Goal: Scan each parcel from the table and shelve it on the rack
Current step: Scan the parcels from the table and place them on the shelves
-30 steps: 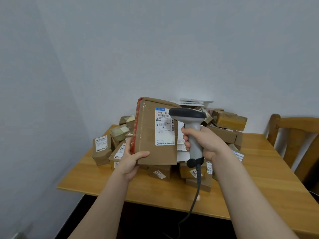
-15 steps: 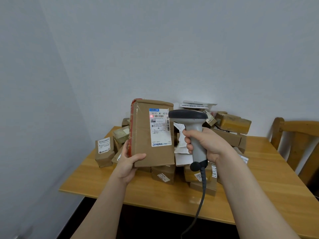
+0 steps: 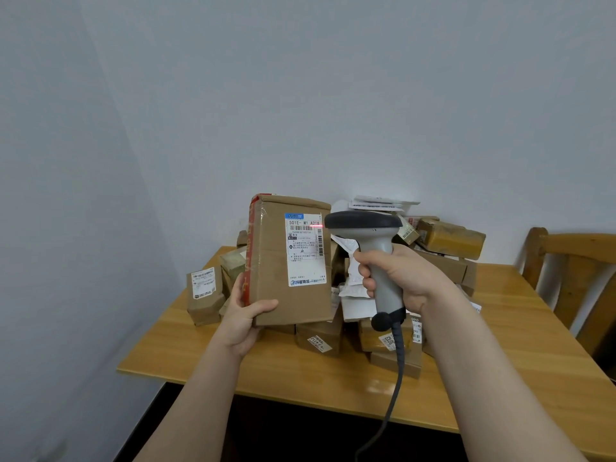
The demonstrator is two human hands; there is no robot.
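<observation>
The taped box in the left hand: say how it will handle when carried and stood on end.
The box is probably stiff: its faces look flat and square. Likely light for its size, since the left hand alone holds it upright by a bottom corner. Tall and narrow, it may tip on end.

A plain room serving as a parcel-handling spot: bare pale walls point(image 3: 333, 95), a wooden counter point(image 3: 516, 345) heaped with labelled cardboard parcels point(image 3: 448, 240), a corded barcode scanner point(image 3: 378, 251) at centre, and a wooden chair point(image 3: 573, 248) at the frame's right edge.
</observation>
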